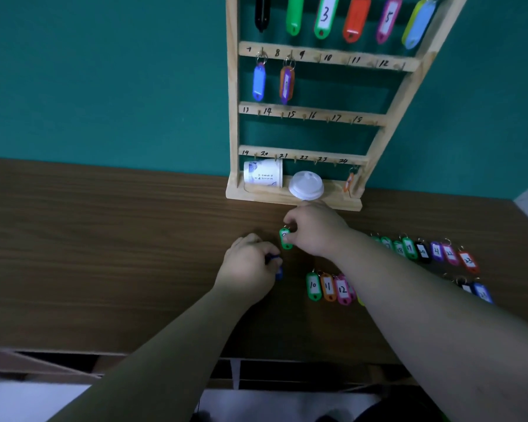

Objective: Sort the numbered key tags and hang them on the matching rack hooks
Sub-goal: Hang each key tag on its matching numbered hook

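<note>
On my feed the right hand [314, 231] sits just in front of the rack [233, 117] base, its fingertips pinching the top of a green tag [286, 240]. The tag's number is covered, and I cannot tell whether it has left the desk [104, 239]. The left hand [250, 264], a little further out from the rack, is curled round a blue tag [277, 267] that is mostly hidden. The tags marked 10 to 12 [328, 287] lie flat in a row further out from the rack, beside the right forearm.

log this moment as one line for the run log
stage: sorting on table | right hand: pinches green tag | left hand: grips blue tag | rack: hooks 9 to 12 bare
</note>
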